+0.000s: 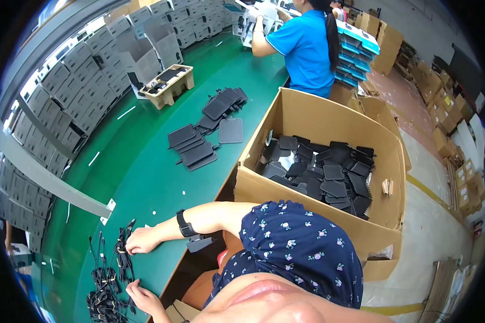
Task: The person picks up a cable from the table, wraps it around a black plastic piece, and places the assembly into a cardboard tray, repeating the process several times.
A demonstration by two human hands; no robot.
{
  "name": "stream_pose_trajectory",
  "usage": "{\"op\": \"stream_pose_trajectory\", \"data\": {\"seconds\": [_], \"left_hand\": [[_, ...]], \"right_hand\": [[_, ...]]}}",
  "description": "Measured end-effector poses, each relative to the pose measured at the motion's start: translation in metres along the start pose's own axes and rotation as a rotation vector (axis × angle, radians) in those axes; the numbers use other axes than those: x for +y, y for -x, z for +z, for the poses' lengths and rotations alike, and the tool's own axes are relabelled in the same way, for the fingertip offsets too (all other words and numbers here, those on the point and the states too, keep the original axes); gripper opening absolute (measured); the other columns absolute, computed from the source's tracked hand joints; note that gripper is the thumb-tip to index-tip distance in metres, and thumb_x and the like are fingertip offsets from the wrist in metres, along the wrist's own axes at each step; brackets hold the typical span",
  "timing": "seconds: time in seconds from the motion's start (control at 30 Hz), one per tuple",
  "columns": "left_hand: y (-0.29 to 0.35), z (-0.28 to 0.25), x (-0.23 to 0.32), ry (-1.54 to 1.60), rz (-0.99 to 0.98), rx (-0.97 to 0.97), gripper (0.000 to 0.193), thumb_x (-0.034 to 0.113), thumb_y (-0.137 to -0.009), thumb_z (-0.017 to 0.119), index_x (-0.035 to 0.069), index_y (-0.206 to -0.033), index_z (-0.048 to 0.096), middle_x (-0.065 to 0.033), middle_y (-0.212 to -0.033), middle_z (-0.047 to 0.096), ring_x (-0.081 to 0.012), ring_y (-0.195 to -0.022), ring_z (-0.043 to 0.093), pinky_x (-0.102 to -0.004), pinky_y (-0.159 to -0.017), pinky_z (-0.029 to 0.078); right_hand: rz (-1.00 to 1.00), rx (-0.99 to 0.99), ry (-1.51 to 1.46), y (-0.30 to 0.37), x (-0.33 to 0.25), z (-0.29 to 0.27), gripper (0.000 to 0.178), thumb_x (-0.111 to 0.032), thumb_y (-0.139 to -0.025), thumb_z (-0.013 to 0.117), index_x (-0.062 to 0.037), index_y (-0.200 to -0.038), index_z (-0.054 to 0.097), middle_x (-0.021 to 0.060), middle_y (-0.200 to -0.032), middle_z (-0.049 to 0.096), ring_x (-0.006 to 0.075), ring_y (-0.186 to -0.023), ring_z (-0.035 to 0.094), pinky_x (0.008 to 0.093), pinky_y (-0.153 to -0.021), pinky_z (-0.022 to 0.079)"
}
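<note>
My right hand [141, 240], with a black band on its wrist, is closed at the upper part of a tied bundle of black cables [123, 256] on the green table. Close to the lower end of that bundle is my left hand [140, 293], its fingers loosely bent and apart, with no held thing visible. Beside both hands lies a pile of more black cable bundles [103, 301], several bound with light ties. Some plug ends point up the table.
Flat black plates [193, 146] lie in stacks on the green table [145, 185]. A large cardboard box [318, 223] of similar plates stands at the table's edge. Beyond are a tan tray [170, 92], a grey metal post [54, 183] and a co-worker in blue [307, 48].
</note>
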State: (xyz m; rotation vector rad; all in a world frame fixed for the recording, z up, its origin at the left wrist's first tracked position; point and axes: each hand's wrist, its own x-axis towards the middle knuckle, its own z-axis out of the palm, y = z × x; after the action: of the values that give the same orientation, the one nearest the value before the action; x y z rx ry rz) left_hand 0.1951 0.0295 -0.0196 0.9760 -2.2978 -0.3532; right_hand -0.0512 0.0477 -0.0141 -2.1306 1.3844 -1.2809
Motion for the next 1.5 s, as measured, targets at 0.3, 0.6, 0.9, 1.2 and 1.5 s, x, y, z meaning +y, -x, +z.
{"op": "stream_pose_trajectory", "data": {"seconds": [0.3, 0.6, 0.9, 1.2, 1.5], "left_hand": [[0.003, -0.009, 0.013, -0.115, 0.188, -0.019, 0.024, -0.005, -0.083, 0.04, 0.003, -0.099, 0.055, -0.0151, -0.104, 0.05, -0.0336, -0.094, 0.053, -0.0399, -0.076, 0.043], [0.004, -0.009, 0.017, -0.101, 0.173, -0.022, 0.025, -0.005, -0.082, 0.039, 0.002, -0.1, 0.055, -0.0158, -0.103, 0.05, -0.0339, -0.094, 0.053, -0.0402, -0.076, 0.042], [0.004, -0.014, 0.021, -0.113, 0.113, -0.045, 0.025, -0.006, -0.082, 0.04, 0.001, -0.101, 0.055, -0.0159, -0.103, 0.049, -0.034, -0.094, 0.052, -0.04, -0.077, 0.042], [0.011, -0.012, 0.025, -0.115, 0.093, -0.004, 0.024, -0.007, -0.08, 0.04, 0.001, -0.097, 0.055, -0.0158, -0.101, 0.05, -0.0344, -0.094, 0.053, -0.0404, -0.077, 0.043], [-0.002, -0.007, 0.023, -0.042, 0.083, 0.103, 0.027, -0.009, -0.068, 0.047, 0.004, -0.091, 0.055, -0.0165, -0.096, 0.054, -0.0357, -0.088, 0.055, -0.039, -0.074, 0.046]], "right_hand": [[-0.023, 0.003, 0.048, 0.002, 0.001, 0.001, 0.01, -0.016, -0.079, 0.054, -0.0122, -0.082, 0.063, 0.007, -0.082, 0.063, 0.0261, -0.08, 0.06, 0.0393, -0.07, 0.047], [-0.028, -0.012, 0.018, 0.002, 0.006, 0.002, 0.01, -0.016, -0.079, 0.054, -0.0114, -0.084, 0.062, 0.0072, -0.082, 0.062, 0.0264, -0.08, 0.06, 0.0395, -0.07, 0.046], [0.034, -0.072, -0.047, 0.0, 0.003, -0.001, 0.011, -0.016, -0.079, 0.055, -0.0111, -0.085, 0.063, 0.0072, -0.085, 0.062, 0.0264, -0.082, 0.06, 0.0396, -0.072, 0.046], [0.024, -0.179, -0.097, 0.002, -0.002, -0.007, 0.01, -0.017, -0.082, 0.054, -0.0111, -0.085, 0.062, 0.0065, -0.086, 0.06, 0.0255, -0.082, 0.059, 0.0391, -0.072, 0.047], [0.033, -0.241, 0.045, -0.002, 0.005, -0.01, 0.009, -0.015, -0.086, 0.054, -0.011, -0.091, 0.061, 0.0077, -0.089, 0.058, 0.026, -0.086, 0.058, 0.034, -0.074, 0.048]]}}
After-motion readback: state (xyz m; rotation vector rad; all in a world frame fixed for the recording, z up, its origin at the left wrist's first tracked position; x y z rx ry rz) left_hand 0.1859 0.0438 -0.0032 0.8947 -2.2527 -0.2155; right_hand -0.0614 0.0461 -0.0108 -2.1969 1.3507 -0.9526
